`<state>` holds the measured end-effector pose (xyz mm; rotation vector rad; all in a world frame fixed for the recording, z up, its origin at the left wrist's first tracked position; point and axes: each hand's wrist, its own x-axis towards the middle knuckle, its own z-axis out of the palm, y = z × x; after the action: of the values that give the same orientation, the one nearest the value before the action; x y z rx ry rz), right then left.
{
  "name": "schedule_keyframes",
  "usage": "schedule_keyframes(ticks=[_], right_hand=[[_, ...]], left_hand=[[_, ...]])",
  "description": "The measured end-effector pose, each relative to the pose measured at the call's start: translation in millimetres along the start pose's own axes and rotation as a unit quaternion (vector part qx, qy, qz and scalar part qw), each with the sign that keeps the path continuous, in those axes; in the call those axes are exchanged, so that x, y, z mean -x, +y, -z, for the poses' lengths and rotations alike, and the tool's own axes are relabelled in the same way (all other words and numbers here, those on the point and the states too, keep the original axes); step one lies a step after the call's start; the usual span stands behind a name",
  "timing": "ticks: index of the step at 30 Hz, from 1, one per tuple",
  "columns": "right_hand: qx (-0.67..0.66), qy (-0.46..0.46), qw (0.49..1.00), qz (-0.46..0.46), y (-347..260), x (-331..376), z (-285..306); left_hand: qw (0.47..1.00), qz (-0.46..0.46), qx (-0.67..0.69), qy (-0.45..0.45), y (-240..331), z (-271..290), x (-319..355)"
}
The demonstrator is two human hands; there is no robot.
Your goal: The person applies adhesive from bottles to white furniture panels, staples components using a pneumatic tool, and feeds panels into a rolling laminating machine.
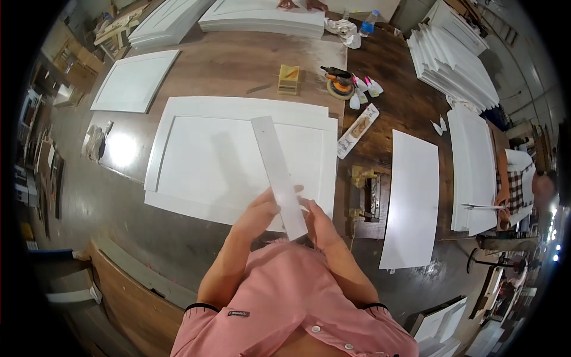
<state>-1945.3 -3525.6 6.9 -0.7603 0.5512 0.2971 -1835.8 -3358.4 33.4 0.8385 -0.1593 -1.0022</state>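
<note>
A dark brown wooden table (196, 65) carries the work. In the middle lies a large white panelled door (208, 160), flat on another white panel. Far left sits a smaller white panel (134, 80); along the far edge are stacks of white panels (262, 21). Beyond the big door stand a yellow block (289, 79) and an orange sander (339, 83). To the right lie a plain white board (412, 199) and further white stacks (455, 62).

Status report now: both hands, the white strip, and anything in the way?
Left hand and right hand both grip white strip at near end. Strip raised over white panel. Nothing blocking.
</note>
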Motion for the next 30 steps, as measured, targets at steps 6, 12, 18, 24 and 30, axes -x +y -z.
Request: schedule_keyframes(ticks=[6,12,18,24,30], right_hand=[[-0.073,-0.03,0.997,-0.005,-2,17,-16],[-0.095,-0.06,0.993,0.041,25,19,-4],[-0.025,0.063,0.992,0.104,28,24,10],[0.049,0.258,0.935,0.238,79,49,94],[-0.033,0.329,0.927,0.178,132,150,125]], left_hand=[[0.987,0.029,-0.159,0.008,-5,-5,-3],[0.982,0.104,-0.151,-0.052,-15,6,-8],[0.988,0.048,-0.144,0.002,-15,-1,3],[0.939,-0.012,-0.326,0.109,-43,53,16],[0.744,-0.136,-0.654,0.011,-35,79,33]])
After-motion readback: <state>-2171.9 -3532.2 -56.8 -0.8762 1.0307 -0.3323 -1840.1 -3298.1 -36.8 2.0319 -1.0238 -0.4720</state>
